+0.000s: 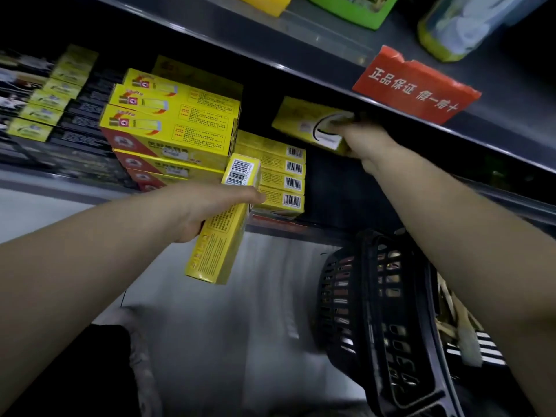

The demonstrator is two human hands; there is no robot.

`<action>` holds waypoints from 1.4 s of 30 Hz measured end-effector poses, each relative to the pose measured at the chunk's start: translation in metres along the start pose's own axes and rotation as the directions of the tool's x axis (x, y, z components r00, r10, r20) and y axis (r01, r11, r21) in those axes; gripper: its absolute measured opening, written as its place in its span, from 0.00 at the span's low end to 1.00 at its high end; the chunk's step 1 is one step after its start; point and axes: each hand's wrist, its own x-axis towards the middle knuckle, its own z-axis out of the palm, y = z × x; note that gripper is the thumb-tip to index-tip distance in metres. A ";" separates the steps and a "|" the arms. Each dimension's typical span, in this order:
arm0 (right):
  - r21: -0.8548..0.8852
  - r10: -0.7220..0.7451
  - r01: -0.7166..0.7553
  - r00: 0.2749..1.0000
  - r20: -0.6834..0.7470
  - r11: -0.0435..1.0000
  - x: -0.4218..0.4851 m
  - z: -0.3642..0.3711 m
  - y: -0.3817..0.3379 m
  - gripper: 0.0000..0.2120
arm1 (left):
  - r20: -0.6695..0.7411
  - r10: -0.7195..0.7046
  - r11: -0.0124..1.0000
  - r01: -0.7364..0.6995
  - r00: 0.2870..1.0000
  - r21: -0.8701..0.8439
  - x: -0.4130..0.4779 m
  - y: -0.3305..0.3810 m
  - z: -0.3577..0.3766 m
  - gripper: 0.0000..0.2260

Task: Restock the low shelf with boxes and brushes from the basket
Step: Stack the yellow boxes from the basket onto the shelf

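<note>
My left hand (207, 206) grips a long yellow box (222, 233) with a barcode on its top end, held upright just in front of the low shelf (90, 191). My right hand (364, 142) holds a second yellow box (304, 121) inside the shelf bay, above a short stack of yellow boxes (279, 176) with barcodes facing out. A larger stack of yellow and red boxes (171, 130) stands left of them. The black plastic basket (373, 314) sits on the floor under my right forearm, with brush-like items at its right side.
The shelf above (301, 55) overhangs my right hand and carries a red label (415, 85), green and yellow goods. Dark and yellow packs (60, 97) fill the low shelf's left part. A dark gap lies right of the short stack. Grey floor spreads below.
</note>
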 end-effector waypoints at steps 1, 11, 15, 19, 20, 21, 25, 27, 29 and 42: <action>-0.012 -0.048 0.048 0.999 0.014 0.999 0.011 0.007 -0.002 0.22 | 0.012 -0.009 1.000 0.009 1.000 0.005 0.001 0.000 0.001 0.23; -0.455 -0.131 0.323 0.905 0.404 0.830 0.073 0.055 0.020 0.26 | 0.072 0.091 0.995 -0.088 0.993 -0.047 0.009 0.003 0.008 0.14; -0.630 -0.061 0.318 0.917 0.394 0.708 0.080 0.069 0.028 0.24 | 0.057 0.098 0.992 -0.093 0.994 -0.083 0.011 0.005 0.009 0.09; -0.657 -0.043 0.352 0.898 0.438 0.667 0.076 0.067 0.027 0.27 | 0.010 0.091 0.990 -0.089 0.996 -0.105 0.014 0.008 0.012 0.13; -0.664 -0.027 0.364 0.887 0.460 0.653 0.072 0.064 0.027 0.29 | 0.007 0.091 0.990 -0.089 0.996 -0.111 0.014 0.009 0.013 0.14; -0.666 -0.012 0.380 0.874 0.486 0.642 0.067 0.061 0.025 0.30 | 0.008 0.089 0.989 -0.087 0.996 -0.120 0.015 0.010 0.013 0.14; -0.616 -0.031 0.495 0.794 0.607 0.613 0.035 0.047 -0.008 0.37 | 0.027 0.066 0.986 -0.061 0.997 -0.154 0.016 0.012 0.012 0.12; -0.415 -0.006 0.493 0.649 0.760 0.764 0.010 0.037 -0.031 0.37 | 0.054 0.063 0.986 -0.054 0.997 -0.158 0.014 0.012 0.011 0.12; -0.172 0.027 0.296 0.435 0.900 0.940 -0.021 0.025 -0.044 0.34 | 0.097 0.074 0.989 -0.060 0.992 -0.139 0.010 0.011 0.010 0.12; -0.019 -0.095 0.156 0.688 0.720 0.988 -0.088 -0.030 -0.021 0.20 | 0.137 0.199 0.882 -0.238 0.970 0.406 -0.010 0.010 -0.006 0.21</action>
